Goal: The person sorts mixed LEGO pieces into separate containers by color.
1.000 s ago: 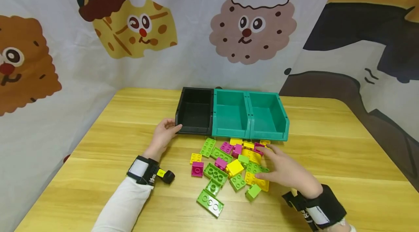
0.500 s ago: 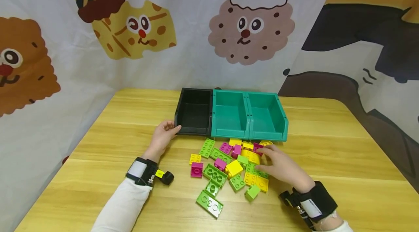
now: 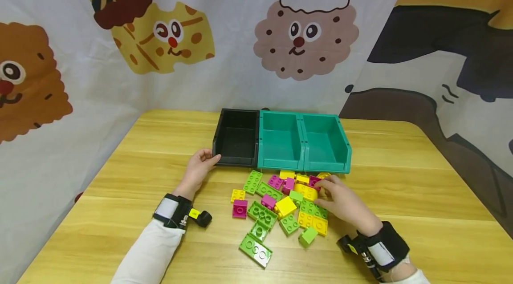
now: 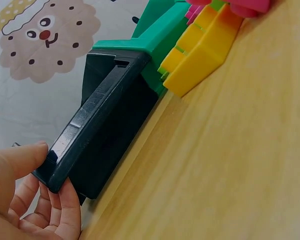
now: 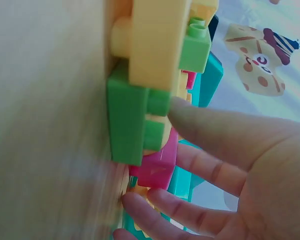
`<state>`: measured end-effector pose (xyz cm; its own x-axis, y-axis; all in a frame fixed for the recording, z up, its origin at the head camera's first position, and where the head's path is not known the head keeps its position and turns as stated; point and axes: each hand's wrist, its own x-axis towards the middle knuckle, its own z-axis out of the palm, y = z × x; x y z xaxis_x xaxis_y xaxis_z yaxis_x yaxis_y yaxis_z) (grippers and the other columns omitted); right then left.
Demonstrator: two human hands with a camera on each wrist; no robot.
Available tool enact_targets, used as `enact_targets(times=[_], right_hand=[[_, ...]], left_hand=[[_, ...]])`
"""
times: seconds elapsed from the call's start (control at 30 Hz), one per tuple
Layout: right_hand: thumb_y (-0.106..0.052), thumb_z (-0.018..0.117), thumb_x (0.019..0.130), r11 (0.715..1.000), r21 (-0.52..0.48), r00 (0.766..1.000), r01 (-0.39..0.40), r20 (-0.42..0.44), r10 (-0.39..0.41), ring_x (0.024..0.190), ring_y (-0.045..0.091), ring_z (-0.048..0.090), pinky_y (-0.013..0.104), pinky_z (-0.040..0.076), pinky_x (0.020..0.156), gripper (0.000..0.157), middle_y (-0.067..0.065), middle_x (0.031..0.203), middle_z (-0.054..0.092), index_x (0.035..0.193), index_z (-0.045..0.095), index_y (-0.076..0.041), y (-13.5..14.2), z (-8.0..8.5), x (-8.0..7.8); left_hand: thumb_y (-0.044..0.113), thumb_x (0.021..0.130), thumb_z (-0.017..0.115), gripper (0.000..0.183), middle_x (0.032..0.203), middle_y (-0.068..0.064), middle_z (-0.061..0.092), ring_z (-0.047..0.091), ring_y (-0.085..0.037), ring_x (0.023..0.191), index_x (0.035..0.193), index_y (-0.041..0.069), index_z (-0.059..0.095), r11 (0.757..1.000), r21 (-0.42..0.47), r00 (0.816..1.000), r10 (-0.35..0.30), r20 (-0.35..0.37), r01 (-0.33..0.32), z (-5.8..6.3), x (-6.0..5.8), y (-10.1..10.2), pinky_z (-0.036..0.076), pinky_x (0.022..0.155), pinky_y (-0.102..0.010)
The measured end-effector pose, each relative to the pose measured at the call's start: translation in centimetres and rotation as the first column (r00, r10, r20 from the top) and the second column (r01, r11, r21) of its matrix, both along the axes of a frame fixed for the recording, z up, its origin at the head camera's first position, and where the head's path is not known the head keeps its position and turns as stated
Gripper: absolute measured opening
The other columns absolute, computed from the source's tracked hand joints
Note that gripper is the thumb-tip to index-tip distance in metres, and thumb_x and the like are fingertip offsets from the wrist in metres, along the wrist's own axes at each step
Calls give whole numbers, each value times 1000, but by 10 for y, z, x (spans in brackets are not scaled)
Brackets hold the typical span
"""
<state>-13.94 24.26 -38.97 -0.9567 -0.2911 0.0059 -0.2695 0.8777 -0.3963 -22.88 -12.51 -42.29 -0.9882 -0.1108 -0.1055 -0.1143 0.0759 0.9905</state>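
I see the left hand [image 3: 198, 170] pinching the near left corner of the black bin [image 3: 237, 142] between thumb and fingers. The right hand [image 3: 345, 200] is relaxed, fingers spread beside a magenta brick [image 3: 314, 181]; from this far off I can't tell whether they touch it. Loose green, yellow and magenta bricks [image 3: 286, 206] lie on the wooden table [image 3: 104, 204], before two teal bins [image 3: 278, 142]. Behind hangs a printed cloth [image 3: 232, 79].

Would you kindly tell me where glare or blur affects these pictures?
Head view: whitish glare on the front green brick, with the scene otherwise fairly crisp; left wrist view: bright sheen along the rim of the black bin, its side very dark; right wrist view: the table blurred, the large yellow brick pale and soft.
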Motion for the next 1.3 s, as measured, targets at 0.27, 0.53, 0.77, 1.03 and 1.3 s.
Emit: enact_targets(times=[0.27,0.53,0.77,1.03,1.3], right_hand=[[-21,72,84,1000,-1,1000,20,1,-20,79,19,48,29,45,66,27,9,100,49,107,64,-7,-1,0,-2],[-5,68,85,998,-9,998,56,-33,-56,79,20,49,35,50,72,6,8,94,51,89,64,-8,-2,1,-1],[-4,69,84,997,-26,993,76,-92,-78,77,19,49,35,50,71,5,7,89,53,84,64,-6,-2,-1,-1],[-7,68,85,994,-53,983,100,-147,-106,70,16,50,32,49,67,5,3,80,58,83,65,-4,-2,1,-3],[-10,68,86,993,-75,980,92,-171,-103,69,14,51,28,48,63,7,2,79,61,83,68,-3,-1,6,-1]], left_hand=[[11,90,63,25,90,1,48,47,-6,81,107,-1,50,1000,8,1000,-10,-11,10,0,0,-2,46,70,-15],[11,90,63,24,88,0,47,47,-9,81,106,-1,51,1000,-8,1000,-14,-4,14,-2,0,-3,46,70,-16],[12,91,63,24,88,-1,46,45,-12,82,107,-1,52,999,-30,1000,-13,-1,13,-3,1,-2,45,70,-16],[11,90,63,23,88,0,46,46,-11,82,106,-1,52,1000,-24,1000,-10,3,10,-2,2,-1,46,70,-16],[14,90,64,24,89,-1,46,45,-13,83,106,0,52,999,-37,1000,-10,8,10,-3,0,-1,45,70,-16]])
